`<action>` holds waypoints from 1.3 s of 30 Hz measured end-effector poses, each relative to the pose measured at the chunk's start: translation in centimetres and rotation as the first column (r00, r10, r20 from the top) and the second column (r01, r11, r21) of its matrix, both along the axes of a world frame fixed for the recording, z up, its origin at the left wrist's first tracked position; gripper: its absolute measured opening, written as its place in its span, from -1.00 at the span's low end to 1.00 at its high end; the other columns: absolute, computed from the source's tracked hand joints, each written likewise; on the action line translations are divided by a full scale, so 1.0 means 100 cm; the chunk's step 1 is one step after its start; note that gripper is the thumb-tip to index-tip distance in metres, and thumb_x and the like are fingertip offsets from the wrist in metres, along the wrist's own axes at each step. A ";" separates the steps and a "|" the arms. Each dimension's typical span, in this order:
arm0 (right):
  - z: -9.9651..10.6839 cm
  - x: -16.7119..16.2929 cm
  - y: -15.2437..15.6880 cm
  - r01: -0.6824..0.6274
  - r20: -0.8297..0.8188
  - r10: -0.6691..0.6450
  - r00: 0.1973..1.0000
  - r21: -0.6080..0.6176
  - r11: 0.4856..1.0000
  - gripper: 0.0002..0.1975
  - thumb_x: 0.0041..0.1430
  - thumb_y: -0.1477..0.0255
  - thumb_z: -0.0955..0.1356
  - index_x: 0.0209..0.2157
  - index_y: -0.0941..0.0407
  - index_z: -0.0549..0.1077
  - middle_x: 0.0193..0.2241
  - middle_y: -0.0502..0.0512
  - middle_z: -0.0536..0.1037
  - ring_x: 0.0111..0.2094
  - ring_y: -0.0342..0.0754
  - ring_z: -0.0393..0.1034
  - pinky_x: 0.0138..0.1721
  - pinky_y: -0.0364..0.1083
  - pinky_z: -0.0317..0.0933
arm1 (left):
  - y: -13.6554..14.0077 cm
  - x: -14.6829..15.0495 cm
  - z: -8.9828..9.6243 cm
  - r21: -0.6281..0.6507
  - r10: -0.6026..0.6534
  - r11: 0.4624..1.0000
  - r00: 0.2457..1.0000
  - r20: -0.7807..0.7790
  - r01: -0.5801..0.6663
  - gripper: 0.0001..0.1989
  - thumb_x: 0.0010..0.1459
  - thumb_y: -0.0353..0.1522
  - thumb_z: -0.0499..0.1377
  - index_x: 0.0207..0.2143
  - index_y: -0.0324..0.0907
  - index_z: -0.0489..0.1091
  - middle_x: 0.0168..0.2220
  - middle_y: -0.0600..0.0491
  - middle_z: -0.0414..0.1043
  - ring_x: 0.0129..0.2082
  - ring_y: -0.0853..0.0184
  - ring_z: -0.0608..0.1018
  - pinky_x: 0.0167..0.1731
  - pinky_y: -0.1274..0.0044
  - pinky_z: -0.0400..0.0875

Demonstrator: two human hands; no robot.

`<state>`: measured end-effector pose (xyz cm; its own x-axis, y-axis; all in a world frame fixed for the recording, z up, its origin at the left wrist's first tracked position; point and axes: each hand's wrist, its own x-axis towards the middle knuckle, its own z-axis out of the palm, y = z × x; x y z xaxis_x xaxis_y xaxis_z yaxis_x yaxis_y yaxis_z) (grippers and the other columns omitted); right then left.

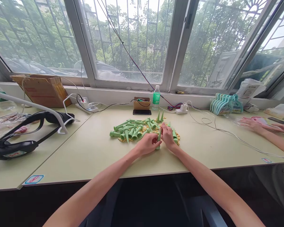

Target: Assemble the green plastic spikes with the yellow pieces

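Between both hands a green plastic spike [159, 135] is held upright, its pointed end up, just above the table. My left hand [148, 143] is closed around it from the left. My right hand [167, 136] is closed too, its fingertips pinched at the upper part of the spike; whether a small piece is also in them is hidden. Left of my hands lies a heap of green spikes [132, 129] with hollow wide ends, on top of small yellow pieces [122, 139]. Beyond my hands, a few spikes [161, 116] stand point up. More yellow pieces [178, 138] lie beside my right hand.
At the back stand a small cardboard box [142, 103], a black phone [142, 112] and a green-labelled bottle [156, 97]. A black headset [21, 138] lies left. White cables [236, 135] cross rightward toward another person's hands [252, 124] and light-blue hangers [223, 104].
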<state>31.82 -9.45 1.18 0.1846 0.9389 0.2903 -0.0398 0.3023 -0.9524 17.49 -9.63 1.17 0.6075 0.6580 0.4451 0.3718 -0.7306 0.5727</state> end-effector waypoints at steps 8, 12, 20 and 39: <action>0.000 0.000 0.001 0.008 -0.069 -0.012 0.998 -0.059 0.998 -0.51 0.25 0.04 0.19 -0.61 0.07 0.21 -0.72 -0.09 0.14 -0.73 -0.20 -0.06 -0.73 -0.14 -0.17 | -0.003 0.002 0.001 0.087 -0.018 0.996 1.000 -0.015 0.019 -0.74 0.16 -0.32 0.12 -0.55 -0.18 0.20 -0.52 0.12 0.29 -0.50 0.41 0.29 -0.46 0.57 0.16; 0.000 -0.001 0.000 0.005 -0.053 -0.009 0.999 -0.072 0.997 -0.49 0.25 0.01 0.17 -0.61 0.07 0.20 -0.72 -0.08 0.17 -0.72 -0.18 -0.02 -0.72 -0.14 -0.11 | -0.005 0.002 0.003 0.070 -0.042 0.997 0.999 -0.008 0.042 -0.77 0.17 -0.33 0.13 -0.54 -0.18 0.24 -0.50 0.10 0.32 -0.50 0.41 0.32 -0.45 0.57 0.19; -0.001 0.001 0.003 -0.018 -0.109 0.006 0.994 -0.108 0.994 -0.49 0.24 0.00 0.18 -0.60 0.07 0.21 -0.72 -0.08 0.18 -0.72 -0.19 0.00 -0.72 -0.14 -0.11 | -0.008 0.004 0.003 0.053 -0.028 0.998 1.000 0.010 0.027 -0.89 0.18 -0.37 0.11 -0.39 -0.19 0.39 -0.40 0.06 0.43 -0.50 0.41 0.36 -0.43 0.56 0.22; -0.003 0.002 0.007 -0.091 -0.247 0.068 0.967 -0.083 0.992 -0.52 0.22 0.00 0.19 -0.58 0.08 0.23 -0.75 -0.09 0.21 -0.76 -0.22 -0.05 -0.76 -0.19 -0.11 | -0.007 0.006 0.001 -0.036 0.062 0.998 0.997 0.044 -0.060 -0.95 0.10 -0.40 0.14 -0.43 -0.18 0.34 -0.63 0.20 0.20 -0.60 0.46 0.24 -0.51 0.60 0.12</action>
